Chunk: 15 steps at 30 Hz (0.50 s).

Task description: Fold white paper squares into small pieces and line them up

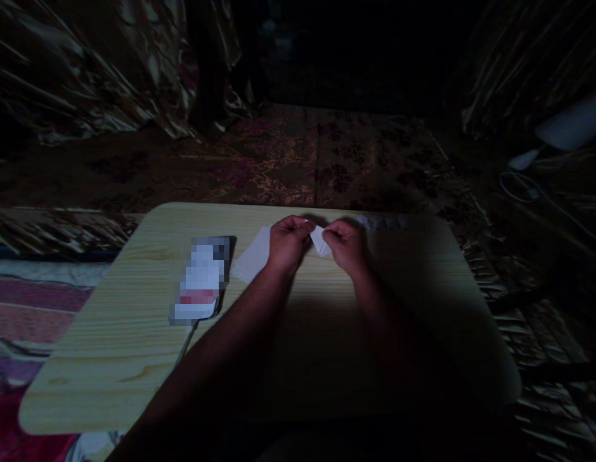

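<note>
Fingers of the left hand (287, 242) and right hand (344, 244) pinched a small white paper (319, 241) between them. White sheets (252, 256) lay just beside on the wooden surface (134, 346).

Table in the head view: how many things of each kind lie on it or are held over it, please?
White paper: 2, a small paper piece pinched between the left hand and right hand, and a larger paper sheet flat on the table
Flat device, blurred: 1
Thin cable: 1
Total: 4, as far as the dim light shows
</note>
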Motion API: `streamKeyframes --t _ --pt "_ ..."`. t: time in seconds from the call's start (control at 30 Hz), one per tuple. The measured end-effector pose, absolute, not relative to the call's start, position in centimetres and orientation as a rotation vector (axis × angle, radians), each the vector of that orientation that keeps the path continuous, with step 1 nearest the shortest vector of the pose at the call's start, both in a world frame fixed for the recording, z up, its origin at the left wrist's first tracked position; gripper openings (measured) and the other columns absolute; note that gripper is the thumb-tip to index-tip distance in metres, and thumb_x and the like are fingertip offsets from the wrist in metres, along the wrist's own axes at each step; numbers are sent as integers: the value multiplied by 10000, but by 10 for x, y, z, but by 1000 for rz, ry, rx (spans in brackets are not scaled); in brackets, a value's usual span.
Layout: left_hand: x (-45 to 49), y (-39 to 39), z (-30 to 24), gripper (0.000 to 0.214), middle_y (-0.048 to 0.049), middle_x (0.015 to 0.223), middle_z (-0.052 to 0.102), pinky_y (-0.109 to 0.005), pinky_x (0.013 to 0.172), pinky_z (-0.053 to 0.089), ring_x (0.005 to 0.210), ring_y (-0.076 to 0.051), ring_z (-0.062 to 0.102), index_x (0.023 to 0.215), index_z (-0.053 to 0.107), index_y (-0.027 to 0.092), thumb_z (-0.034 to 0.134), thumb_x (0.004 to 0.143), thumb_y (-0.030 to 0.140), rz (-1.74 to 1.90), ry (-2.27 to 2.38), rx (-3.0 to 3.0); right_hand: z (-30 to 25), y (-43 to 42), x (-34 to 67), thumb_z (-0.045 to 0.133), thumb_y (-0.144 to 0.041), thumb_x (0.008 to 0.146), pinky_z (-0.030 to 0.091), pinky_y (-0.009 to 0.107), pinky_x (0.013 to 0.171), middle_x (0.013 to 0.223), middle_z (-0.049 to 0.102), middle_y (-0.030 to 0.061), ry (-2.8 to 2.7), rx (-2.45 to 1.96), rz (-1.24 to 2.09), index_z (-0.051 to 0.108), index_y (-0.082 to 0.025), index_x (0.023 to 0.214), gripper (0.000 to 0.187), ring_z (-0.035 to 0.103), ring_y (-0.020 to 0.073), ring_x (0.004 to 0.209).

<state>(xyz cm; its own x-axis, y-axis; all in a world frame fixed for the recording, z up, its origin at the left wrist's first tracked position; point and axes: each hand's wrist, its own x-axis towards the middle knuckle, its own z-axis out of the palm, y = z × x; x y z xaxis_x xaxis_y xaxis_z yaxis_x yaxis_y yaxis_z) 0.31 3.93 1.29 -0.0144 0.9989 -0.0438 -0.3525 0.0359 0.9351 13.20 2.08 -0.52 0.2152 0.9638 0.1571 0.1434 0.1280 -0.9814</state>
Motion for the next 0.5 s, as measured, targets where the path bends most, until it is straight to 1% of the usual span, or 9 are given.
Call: streamKeyframes --t 0.13,0.23,0.3,0.37,0.43,0.5 --pt "3 39 14 201 35 513 518 -220 450 291 447 -65 414 616 579 167 764 631 244 1358 974 895 -6 21 132 610 -283 708 394 243 534 589 593 -37 -1199 -1280 881 614 -202 669 91 526 119 567" --pt "1 40 13 218 35 492 496 -223 451 297 443 -70 409 600 570 172 751 671 273 1370 969 916 -7 22 132 607 -282 706 383 241 523 581 582 -39 -1202 -1277 888 611 -202 664 91 515 117 557" --pt "0 41 13 230 19 531 533 -226 451 308 451 -72 423 605 571 173 729 711 303 1399 947 903 -8 22 133 607 -280 703 367 238 511 571 566 -43 -1189 -1278 880 604 -203 658 90 497 112 544" --pt "-1 42 13 224 -5 620 597 -226 450 317 471 -72 444 645 599 170 706 746 339 1436 927 878 -9 23 134 609 -281 701 356 236 503 564 550 -47 -1165 -1273 877 596 -203 654 92 480 107 532" --pt "-1 42 12 247 -18 666 621 -224 446 315 484 -70 449 681 626 167 688 776 386 1447 933 882 -10 23 134 609 -288 705 359 238 503 569 550 -46 -1149 -1274 874 596 -202 657 99 477 107 531" --pt "0 41 12 274 -3 605 581 -225 439 300 472 -72 429 679 628 168 689 780 415 1427 965 923 -9 23 134 608 -297 712 373 242 514 577 559 -41 -1152 -1285 870 603 -202 665 107 486 111 540"
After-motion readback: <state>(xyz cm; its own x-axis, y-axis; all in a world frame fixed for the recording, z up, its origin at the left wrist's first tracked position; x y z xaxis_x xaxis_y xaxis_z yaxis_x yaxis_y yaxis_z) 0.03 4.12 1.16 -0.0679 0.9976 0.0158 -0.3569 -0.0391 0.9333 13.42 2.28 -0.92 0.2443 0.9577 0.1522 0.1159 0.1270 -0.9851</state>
